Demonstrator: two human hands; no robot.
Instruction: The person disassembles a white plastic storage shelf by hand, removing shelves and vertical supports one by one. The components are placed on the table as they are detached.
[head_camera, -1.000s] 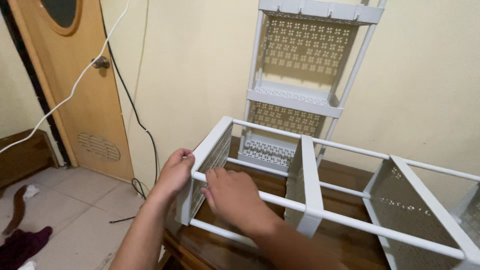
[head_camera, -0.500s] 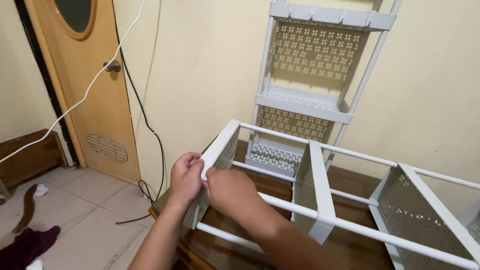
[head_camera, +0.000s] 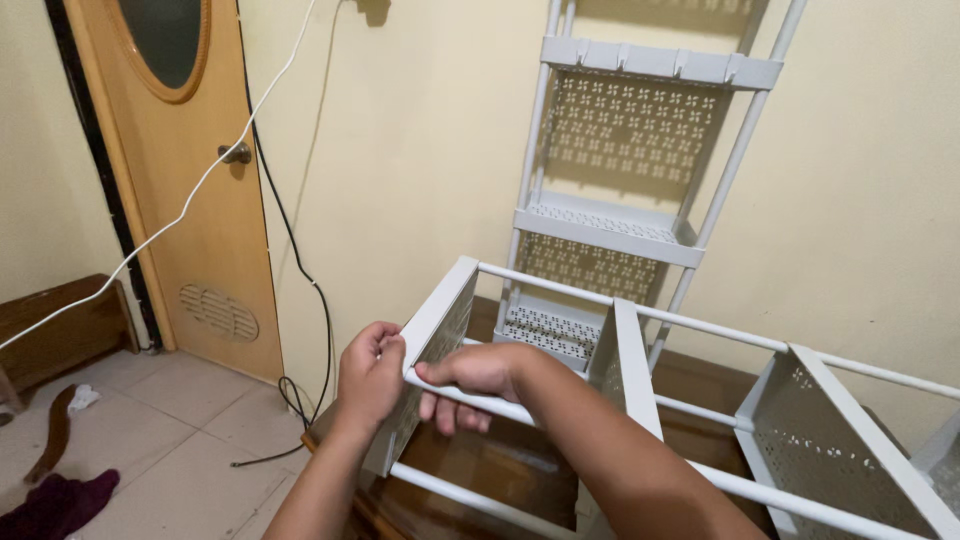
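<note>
Right hand now round pole, left hand beside

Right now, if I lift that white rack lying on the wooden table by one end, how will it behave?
Probably light: the lying rack is thin tubes and perforated shelves. It may flex or pull apart, with tubes only slotted into shelves. Both the left hand and right hand grip one end, so it could swing.

open gaps between white poles; perforated shelf panels blocking sideways passage

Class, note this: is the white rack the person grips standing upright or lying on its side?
Lying on its side: the gripped rack has poles running level across the wooden table, unlike the upright rack behind.
</note>
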